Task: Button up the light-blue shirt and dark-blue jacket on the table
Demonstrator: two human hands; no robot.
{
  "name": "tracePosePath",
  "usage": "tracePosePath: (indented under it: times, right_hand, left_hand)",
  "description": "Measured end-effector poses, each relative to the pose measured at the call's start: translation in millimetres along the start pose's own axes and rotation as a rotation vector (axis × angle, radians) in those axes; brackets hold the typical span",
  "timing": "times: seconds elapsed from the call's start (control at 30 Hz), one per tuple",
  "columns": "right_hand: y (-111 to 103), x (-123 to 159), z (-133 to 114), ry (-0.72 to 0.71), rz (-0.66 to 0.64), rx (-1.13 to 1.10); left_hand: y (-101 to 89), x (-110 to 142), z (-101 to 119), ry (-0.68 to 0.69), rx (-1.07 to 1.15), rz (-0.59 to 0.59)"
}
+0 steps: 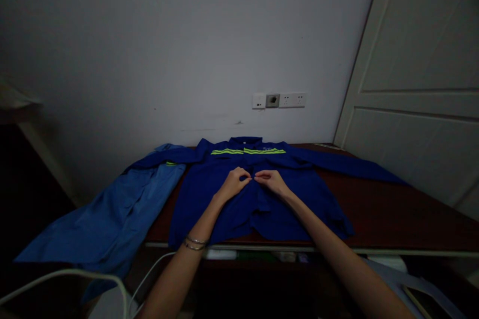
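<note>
A dark blue work jacket (209,194) with yellow-green reflective stripes across the chest lies flat on a dark wooden table (392,214), sleeves spread to both sides. My left hand (235,182) and my right hand (270,180) meet at the middle of its front. Both hands have the fingers pinched together on the jacket's front edges, fingertips almost touching each other. Bracelets circle my left wrist (194,243).
A lighter blue garment (108,219) hangs over the table's left end. White cables (112,279) run below it at the lower left. A wall with a socket strip (279,100) stands behind the table. A white door (419,99) is on the right.
</note>
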State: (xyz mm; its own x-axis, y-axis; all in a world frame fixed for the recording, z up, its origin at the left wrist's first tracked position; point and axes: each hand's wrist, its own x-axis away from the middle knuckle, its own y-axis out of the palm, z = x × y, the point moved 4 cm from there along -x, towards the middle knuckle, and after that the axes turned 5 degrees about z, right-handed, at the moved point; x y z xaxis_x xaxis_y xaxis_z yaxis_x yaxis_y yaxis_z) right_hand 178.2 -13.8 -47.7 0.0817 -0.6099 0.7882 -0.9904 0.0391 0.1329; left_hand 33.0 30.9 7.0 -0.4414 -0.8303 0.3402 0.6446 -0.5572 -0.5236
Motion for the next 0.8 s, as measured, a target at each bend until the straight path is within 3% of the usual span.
tracePosePath:
  times: [0.23,0.4,0.8]
  right_hand:
    - [5.8,6.8,-11.5,-0.221,0.058,0.239]
    - [6.5,10.3,-15.8,-0.245,0.117,0.338]
    - [3.2,4.0,-3.8,0.173,0.118,-0.188]
  left_hand:
    - [9.9,1.3,9.6,0.142,-0.369,-0.141]
    - [17.3,1.7,17.1,0.224,-0.529,-0.199]
    - [3.3,0.2,16.9,0.232,-0.27,-0.022]
